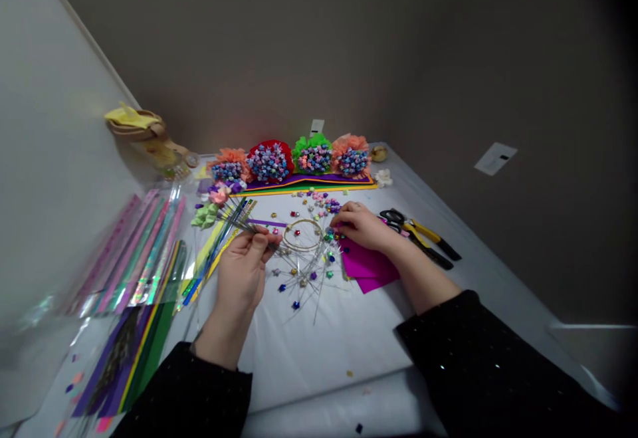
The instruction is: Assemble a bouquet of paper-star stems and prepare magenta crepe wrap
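Observation:
My left hand [246, 258] pinches a bundle of thin dark wire stems [244, 224] between thumb and fingers, and the stems run up and left from it. A thin wire ring [302, 222] lies between my hands, with several star-tipped wires [304, 285] spreading from around it. My right hand [361, 225] is curled over the ring's right side. Its fingertips sit among the small stars, and whether they grip a wire is hidden. Under my right wrist lies magenta paper [366, 266].
Yellow-handled pliers [426, 237] and black scissors [391, 217] lie at the right. Paper-star bunches [269, 162] stand along the back. Coloured strips in plastic sleeves [134, 252] and card sheets [124, 365] lie at the left, with loose stars scattered on the white table cover [319, 358].

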`<action>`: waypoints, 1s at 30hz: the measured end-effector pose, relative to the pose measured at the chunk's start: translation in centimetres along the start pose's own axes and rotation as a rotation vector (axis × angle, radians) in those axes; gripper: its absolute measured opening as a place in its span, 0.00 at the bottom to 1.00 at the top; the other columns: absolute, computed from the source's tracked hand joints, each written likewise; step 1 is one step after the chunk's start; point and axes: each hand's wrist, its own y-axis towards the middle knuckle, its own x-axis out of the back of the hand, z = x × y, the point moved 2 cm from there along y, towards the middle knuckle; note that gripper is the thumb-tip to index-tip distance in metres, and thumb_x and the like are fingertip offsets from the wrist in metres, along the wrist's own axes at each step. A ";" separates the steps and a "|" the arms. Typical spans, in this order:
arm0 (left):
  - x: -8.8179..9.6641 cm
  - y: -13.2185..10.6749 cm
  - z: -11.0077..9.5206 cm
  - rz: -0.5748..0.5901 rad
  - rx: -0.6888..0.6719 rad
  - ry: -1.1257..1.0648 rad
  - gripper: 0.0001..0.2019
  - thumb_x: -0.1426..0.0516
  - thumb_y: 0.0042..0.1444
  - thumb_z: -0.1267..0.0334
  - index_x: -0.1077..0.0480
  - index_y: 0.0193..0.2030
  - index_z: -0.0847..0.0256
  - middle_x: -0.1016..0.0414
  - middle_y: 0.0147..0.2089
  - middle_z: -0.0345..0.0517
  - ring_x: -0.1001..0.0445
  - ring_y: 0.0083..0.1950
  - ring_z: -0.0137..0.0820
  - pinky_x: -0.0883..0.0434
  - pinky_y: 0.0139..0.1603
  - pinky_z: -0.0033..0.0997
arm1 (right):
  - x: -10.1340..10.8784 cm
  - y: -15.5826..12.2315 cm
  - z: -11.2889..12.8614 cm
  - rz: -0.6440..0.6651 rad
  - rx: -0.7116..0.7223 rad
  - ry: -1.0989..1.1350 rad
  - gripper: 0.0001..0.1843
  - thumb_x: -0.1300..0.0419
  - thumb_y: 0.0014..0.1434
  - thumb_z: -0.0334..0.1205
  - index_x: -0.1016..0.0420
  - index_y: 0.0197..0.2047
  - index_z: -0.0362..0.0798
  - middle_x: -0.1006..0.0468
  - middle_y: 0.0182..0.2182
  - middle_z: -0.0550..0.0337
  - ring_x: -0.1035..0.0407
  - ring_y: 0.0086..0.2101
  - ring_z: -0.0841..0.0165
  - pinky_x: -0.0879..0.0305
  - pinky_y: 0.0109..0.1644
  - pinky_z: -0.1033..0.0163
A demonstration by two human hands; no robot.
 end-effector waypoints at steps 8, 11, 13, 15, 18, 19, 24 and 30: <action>0.0 -0.2 0.2 0.028 0.086 -0.014 0.17 0.31 0.36 0.56 0.29 0.29 0.64 0.26 0.26 0.38 0.25 0.30 0.25 0.28 0.38 0.28 | 0.1 0.4 0.0 0.077 0.061 0.041 0.05 0.39 0.56 0.35 0.22 0.36 0.51 0.30 0.36 0.56 0.36 0.40 0.64 0.39 0.49 0.54; 0.0 -0.2 0.2 0.027 0.100 -0.004 0.18 0.30 0.35 0.56 0.29 0.29 0.64 0.26 0.26 0.38 0.26 0.30 0.26 0.28 0.38 0.29 | 0.5 0.4 0.1 0.091 0.080 0.072 0.05 0.42 0.58 0.33 0.25 0.34 0.50 0.29 0.35 0.57 0.36 0.41 0.64 0.40 0.50 0.54; 0.0 -0.2 0.2 0.024 0.106 0.007 0.19 0.30 0.35 0.56 0.29 0.29 0.64 0.26 0.25 0.38 0.26 0.30 0.26 0.28 0.38 0.29 | 0.9 0.4 0.2 0.086 0.078 0.088 0.05 0.44 0.59 0.33 0.27 0.34 0.49 0.30 0.34 0.58 0.37 0.40 0.65 0.40 0.49 0.54; -0.1 -0.2 0.2 0.025 0.123 0.019 0.19 0.30 0.34 0.56 0.29 0.29 0.65 0.26 0.25 0.39 0.26 0.29 0.26 0.27 0.38 0.29 | 1.4 0.4 0.3 0.075 0.069 0.105 0.05 0.45 0.58 0.33 0.29 0.33 0.48 0.30 0.33 0.58 0.36 0.39 0.66 0.40 0.49 0.55; -0.2 -0.3 0.2 0.036 0.149 0.031 0.19 0.30 0.34 0.56 0.29 0.29 0.65 0.27 0.25 0.39 0.26 0.29 0.26 0.27 0.37 0.29 | 1.8 0.3 0.3 0.068 0.025 0.136 0.06 0.48 0.58 0.33 0.31 0.31 0.47 0.30 0.31 0.59 0.36 0.36 0.67 0.39 0.45 0.58; -0.2 -0.3 0.2 0.040 0.154 0.036 0.19 0.30 0.33 0.56 0.29 0.29 0.65 0.27 0.25 0.39 0.26 0.29 0.26 0.27 0.37 0.29 | 1.8 0.3 0.3 0.071 -0.005 0.150 0.07 0.48 0.58 0.34 0.31 0.31 0.47 0.30 0.30 0.59 0.36 0.34 0.67 0.39 0.43 0.60; -0.3 -0.4 0.3 0.048 0.153 0.063 0.19 0.31 0.34 0.55 0.30 0.29 0.65 0.27 0.26 0.39 0.26 0.30 0.27 0.27 0.38 0.30 | 0.9 0.4 0.5 0.078 -0.185 0.269 0.09 0.50 0.59 0.41 0.33 0.31 0.46 0.32 0.25 0.63 0.40 0.27 0.71 0.42 0.34 0.64; -0.3 -0.5 0.7 0.065 0.224 0.095 0.19 0.31 0.36 0.56 0.29 0.31 0.65 0.27 0.25 0.39 0.26 0.29 0.25 0.29 0.36 0.26 | 1.9 0.3 0.2 -0.175 -0.317 0.603 0.14 0.45 0.55 0.50 0.36 0.27 0.48 0.37 0.21 0.67 0.46 0.22 0.74 0.49 0.27 0.67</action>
